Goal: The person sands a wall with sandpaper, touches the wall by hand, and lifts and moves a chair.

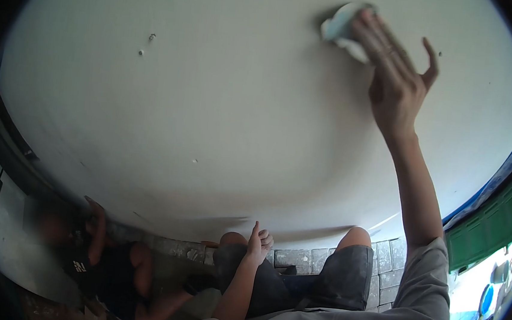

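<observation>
High on the pale wall (243, 99), my right hand (397, 81) presses a crumpled, bluish-white cloth (338, 27) flat against the surface. Its fingers are blurred and cover part of the cloth, while the little finger sticks out to the side. My left hand (259, 243) hovers low in front of my knees, close to the foot of the wall. Its fingers are curled in with the thumb pointing up, and nothing shows in it.
Several small holes or marks dot the wall, including a dark hole (152, 37). A person in a dark sleeveless top (109, 269) sits at lower left, one hand near the wall. Grey paving bricks (389, 267) lie below. At right stands a green panel (485, 229).
</observation>
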`<action>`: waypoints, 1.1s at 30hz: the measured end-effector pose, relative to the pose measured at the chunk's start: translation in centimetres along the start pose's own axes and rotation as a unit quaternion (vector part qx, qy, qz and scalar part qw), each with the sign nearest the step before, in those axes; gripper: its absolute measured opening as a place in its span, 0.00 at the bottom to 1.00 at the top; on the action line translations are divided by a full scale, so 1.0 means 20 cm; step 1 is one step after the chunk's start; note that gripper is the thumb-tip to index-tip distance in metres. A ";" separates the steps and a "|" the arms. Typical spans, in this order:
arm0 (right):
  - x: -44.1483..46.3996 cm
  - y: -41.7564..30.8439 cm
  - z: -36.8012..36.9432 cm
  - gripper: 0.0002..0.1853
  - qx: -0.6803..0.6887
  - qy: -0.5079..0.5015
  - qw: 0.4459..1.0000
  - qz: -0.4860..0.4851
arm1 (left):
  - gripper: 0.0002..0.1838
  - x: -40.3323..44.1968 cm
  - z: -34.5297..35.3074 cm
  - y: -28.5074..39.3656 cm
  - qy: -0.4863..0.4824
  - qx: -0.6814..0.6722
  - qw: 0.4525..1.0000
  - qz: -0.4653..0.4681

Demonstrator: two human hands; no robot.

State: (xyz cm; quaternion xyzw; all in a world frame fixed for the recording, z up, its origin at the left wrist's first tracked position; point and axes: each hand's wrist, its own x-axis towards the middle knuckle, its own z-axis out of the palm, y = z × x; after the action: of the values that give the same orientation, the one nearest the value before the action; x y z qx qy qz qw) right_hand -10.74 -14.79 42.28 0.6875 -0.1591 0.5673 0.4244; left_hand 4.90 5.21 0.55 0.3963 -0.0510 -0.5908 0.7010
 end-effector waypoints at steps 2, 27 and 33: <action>-0.01 -0.12 -0.02 0.14 0.079 -0.025 0.995 -0.058 | 0.31 -0.02 0.01 -0.02 -0.013 -0.005 1.000 0.019; 0.06 -0.35 -0.01 0.19 0.217 -0.015 0.971 -0.102 | 0.30 -0.04 -0.03 -0.01 -0.006 -0.076 0.997 0.008; -0.01 -0.20 -0.06 0.18 0.145 -0.033 0.989 0.002 | 0.30 -0.03 -0.04 0.01 0.005 -0.079 0.997 -0.018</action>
State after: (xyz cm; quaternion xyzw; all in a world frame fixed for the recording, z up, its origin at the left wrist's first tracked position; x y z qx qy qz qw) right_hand -8.81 -11.58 40.59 0.7599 -0.0906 0.5622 0.3133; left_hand 5.34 6.03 0.43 0.3435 0.0062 -0.6037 0.7193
